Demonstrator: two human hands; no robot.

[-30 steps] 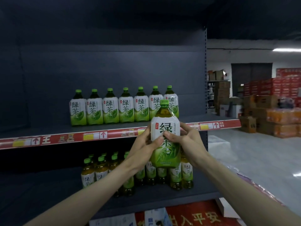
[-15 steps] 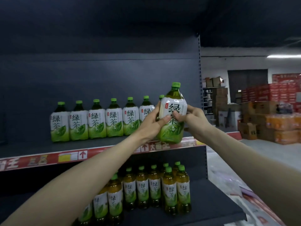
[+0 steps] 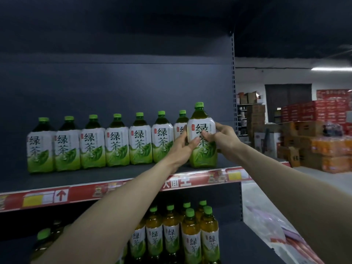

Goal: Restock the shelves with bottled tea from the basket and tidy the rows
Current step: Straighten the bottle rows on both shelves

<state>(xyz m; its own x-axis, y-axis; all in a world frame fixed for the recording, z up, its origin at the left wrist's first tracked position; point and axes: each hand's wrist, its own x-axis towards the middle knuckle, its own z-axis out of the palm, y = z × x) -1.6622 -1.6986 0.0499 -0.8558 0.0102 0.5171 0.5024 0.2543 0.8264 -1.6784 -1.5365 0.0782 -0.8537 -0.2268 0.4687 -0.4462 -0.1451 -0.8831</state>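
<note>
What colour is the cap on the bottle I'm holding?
Green. The cap of the held bottle shows best in the head view.

the bottle (image 3: 202,157), a second ago raised and tilted in front of the shelf edge, now stands upright with its base on the upper shelf (image 3: 114,176), at the right end of the row (image 3: 116,141). the left hand (image 3: 182,147) and right hand (image 3: 222,138) have reached in over the shelf with it.

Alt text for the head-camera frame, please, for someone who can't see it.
The left hand and right hand grip a large green-tea bottle upright at the right end of a row of seven matching bottles on the upper shelf. Below, smaller tea bottles stand on the lower shelf, and stacked cartons fill the room to the right.
</note>
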